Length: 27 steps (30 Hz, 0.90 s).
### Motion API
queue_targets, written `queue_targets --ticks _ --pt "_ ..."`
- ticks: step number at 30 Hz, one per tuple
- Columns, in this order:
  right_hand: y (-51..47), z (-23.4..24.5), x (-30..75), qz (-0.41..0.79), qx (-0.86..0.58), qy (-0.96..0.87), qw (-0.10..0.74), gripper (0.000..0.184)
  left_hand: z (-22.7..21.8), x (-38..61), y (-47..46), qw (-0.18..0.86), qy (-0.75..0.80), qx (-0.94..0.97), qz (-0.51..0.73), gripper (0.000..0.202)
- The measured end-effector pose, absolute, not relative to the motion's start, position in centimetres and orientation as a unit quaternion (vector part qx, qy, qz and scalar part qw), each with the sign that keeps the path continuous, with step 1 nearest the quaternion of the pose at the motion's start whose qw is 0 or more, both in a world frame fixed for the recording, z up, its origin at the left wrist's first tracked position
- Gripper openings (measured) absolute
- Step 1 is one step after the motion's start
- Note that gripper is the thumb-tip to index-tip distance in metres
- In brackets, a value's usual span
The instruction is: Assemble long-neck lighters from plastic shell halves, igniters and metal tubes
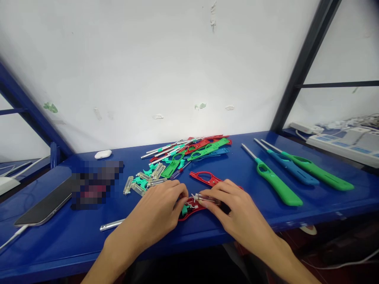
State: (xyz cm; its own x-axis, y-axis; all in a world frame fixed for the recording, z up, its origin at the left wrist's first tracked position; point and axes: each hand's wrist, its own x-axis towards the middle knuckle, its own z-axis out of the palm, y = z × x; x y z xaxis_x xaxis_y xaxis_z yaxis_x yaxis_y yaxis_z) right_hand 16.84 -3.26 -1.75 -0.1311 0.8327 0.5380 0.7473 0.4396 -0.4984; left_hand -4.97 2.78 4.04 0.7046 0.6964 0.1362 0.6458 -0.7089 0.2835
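Observation:
My right hand (232, 201) pinches a small clear fuel tank (209, 200) with a white valve end, pointing left. Just under it lies a red lighter handle half (189, 214), with a green trigger piece (185, 210) and thin white parts inside. My left hand (166, 205) is closed at the left part of this red half, its fingertips partly hidden. A metal lighter tube (111, 225) sticks out left from beneath my left wrist. Beyond my hands rests another red handle half (209, 178), partly covered by my right hand.
Loose clear fuel tanks (137, 188) and green triggers lie behind my left hand. Farther back is a pile of handle halves (204, 150) and metal tubes. Three assembled lighters (278, 183) lie at right. A phone (44, 201) and white earbud case (103, 154) are at left.

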Motion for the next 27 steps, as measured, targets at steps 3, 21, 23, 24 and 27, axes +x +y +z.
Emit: queue_targets --ticks 3,21,23,24,27 --pt "-3.29 -1.89 16.87 0.058 -0.522 -0.752 0.4 0.016 4.03 -4.97 2.82 0.11 0.367 0.916 0.117 0.02" --pt "-3.24 -1.61 16.78 0.062 -0.527 -0.748 0.399 0.014 4.03 -5.02 2.95 0.119 0.359 0.917 0.125 0.017" --pt "-3.26 -1.59 16.74 0.063 -0.528 -0.747 0.399 0.015 3.98 -5.02 2.98 0.12 0.359 0.917 0.127 0.016" --pt "-3.27 -1.6 16.72 0.063 -0.527 -0.748 0.399 0.015 3.96 -5.01 2.98 0.12 0.359 0.917 0.127 0.016" --pt "-3.32 -1.66 16.72 0.059 -0.523 -0.749 0.402 0.015 3.91 -4.96 2.98 0.122 0.358 0.917 0.13 0.015"
